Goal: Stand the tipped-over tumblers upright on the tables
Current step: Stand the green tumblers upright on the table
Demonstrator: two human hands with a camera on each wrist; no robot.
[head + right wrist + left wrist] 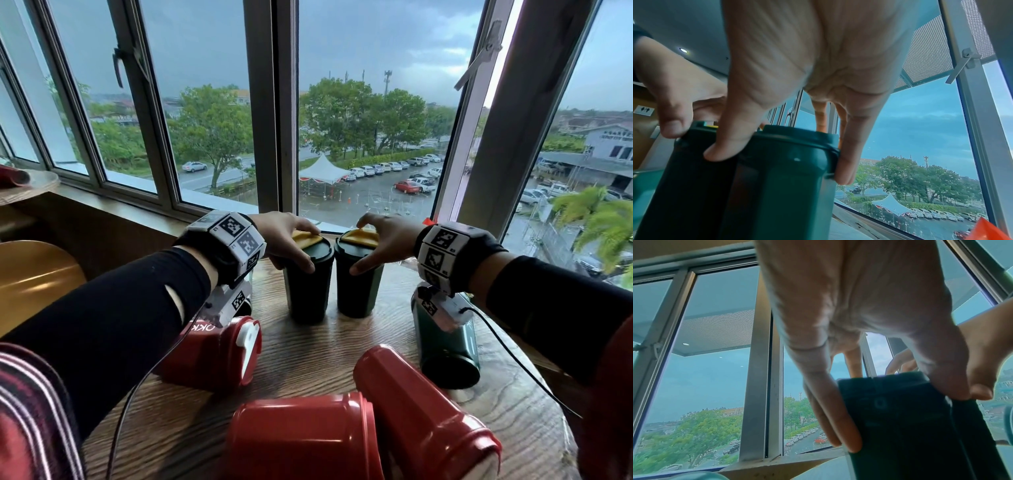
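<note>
Two dark green tumblers with yellow lid tabs stand upright side by side at the far middle of the wooden table [325, 363]. My left hand [305, 248] grips the lid of the left green tumbler [306, 294] from above, thumb on the near side. My right hand [361, 246] grips the lid of the right green tumbler [358, 294] the same way. Both tumblers also show in the right wrist view, the right green tumbler [787, 186] beside the left green tumbler [690, 186]. Three red tumblers lie tipped over: one at the left [212, 353], one at the front [298, 435], one front right [421, 411]. Another green tumbler [448, 346] lies on its side under my right wrist.
Tall windows and a sill [144, 209] run right behind the table. At the far left stands a second round table [37, 186] with a red object on it, and a yellow seat [34, 274] sits below it. Cables hang from both wrist cameras across the table.
</note>
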